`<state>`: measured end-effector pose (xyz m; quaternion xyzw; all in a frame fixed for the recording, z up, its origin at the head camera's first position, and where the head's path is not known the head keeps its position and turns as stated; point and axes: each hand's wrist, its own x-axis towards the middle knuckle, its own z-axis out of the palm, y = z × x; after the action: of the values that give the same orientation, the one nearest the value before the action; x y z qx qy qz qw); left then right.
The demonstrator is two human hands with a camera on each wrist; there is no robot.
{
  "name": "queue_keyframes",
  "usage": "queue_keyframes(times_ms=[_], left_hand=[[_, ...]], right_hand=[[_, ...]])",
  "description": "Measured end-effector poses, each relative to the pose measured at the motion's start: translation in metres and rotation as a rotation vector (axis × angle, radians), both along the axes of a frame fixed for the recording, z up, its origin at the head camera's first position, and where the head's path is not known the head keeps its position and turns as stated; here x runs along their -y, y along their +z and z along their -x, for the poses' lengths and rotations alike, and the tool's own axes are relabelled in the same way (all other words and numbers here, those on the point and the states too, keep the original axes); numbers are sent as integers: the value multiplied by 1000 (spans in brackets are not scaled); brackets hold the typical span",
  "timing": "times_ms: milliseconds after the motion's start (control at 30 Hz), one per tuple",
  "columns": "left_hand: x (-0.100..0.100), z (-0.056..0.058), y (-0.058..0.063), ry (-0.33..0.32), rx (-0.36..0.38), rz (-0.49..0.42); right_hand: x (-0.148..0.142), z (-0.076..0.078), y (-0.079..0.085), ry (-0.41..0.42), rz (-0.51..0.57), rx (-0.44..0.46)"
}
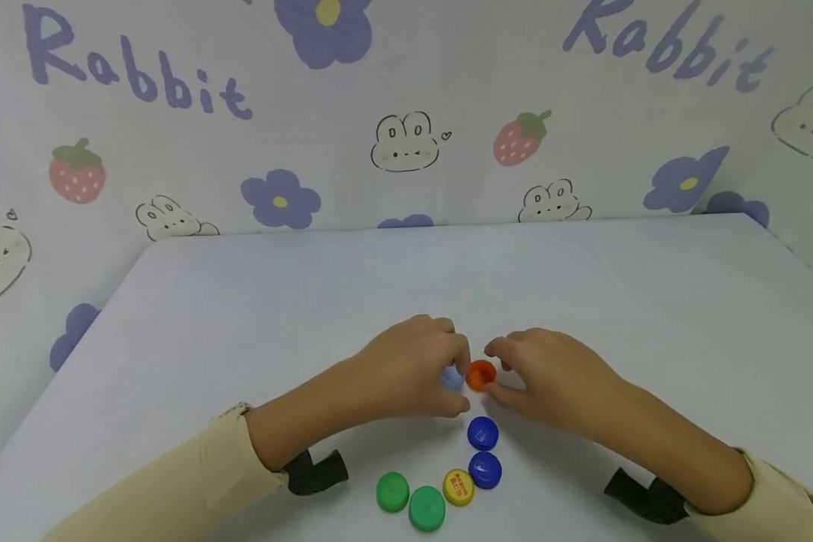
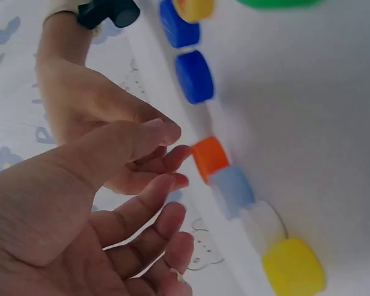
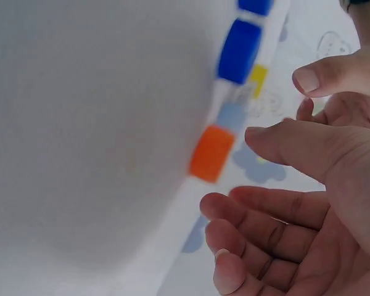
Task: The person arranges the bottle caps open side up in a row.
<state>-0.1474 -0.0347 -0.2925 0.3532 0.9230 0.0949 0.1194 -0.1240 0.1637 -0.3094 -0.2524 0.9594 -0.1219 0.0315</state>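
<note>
A backdrop (image 1: 312,143) printed with rabbits, strawberries and flowers stands behind a white worktop (image 1: 257,301). Cream sleeves (image 1: 196,470) end at the two forearms, with a black wrist device (image 1: 315,474) at the left cuff.

The left hand (image 1: 413,373) curves over the light blue cap, thumb and fingers apart, gripping nothing. The right hand (image 1: 555,380) faces it, likewise parted and gripping nothing; its thumb lies at the edge of the orange cap, though contact cannot be confirmed.

Bottle caps form a bent line: two green caps (image 1: 427,508) nearest the wearer, a yellow cap with red print (image 1: 458,487), then two blue caps (image 1: 485,470). Beyond a gap lie the orange cap (image 1: 481,375) and, directly beside it, the light blue cap (image 1: 452,380). The left wrist view adds a clear cap (image 2: 262,225) and a plain yellow cap (image 2: 294,268), continuing that row.

The step in hand appears to be setting the orange cap against its light blue neighbour. The next move would seem to call for a light fingertip nudge, leaving the adjoining caps undisturbed.
</note>
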Motion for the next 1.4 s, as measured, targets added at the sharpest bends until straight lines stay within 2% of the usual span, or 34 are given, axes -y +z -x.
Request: queue_keyframes(times_ms=[67, 167, 300, 433, 667, 833, 1100, 1300, 1400], left_hand=[[3, -8, 5, -19, 46, 4], [6, -18, 7, -64, 112, 15], [8, -31, 3, -104, 165, 36], [10, -37, -4, -127, 177, 49], [14, -38, -15, -147, 235, -20], [17, -39, -21, -159, 266, -68], [17, -42, -26, -122, 254, -64], [18, -45, -25, -104, 250, -55], [18, -44, -24, -115, 257, -50]], right_hand=[[-1, -8, 2, 37, 12, -23], [-1, -19, 4, 125, 66, 14], [1, -30, 1, 251, 161, 134], [7, -37, -5, 317, 192, 161], [12, -43, -17, 347, 133, 126], [15, -46, -25, 345, 144, 114], [19, -48, -29, 355, 159, 122], [21, -49, -29, 342, 146, 106], [22, -50, -29, 336, 162, 89]])
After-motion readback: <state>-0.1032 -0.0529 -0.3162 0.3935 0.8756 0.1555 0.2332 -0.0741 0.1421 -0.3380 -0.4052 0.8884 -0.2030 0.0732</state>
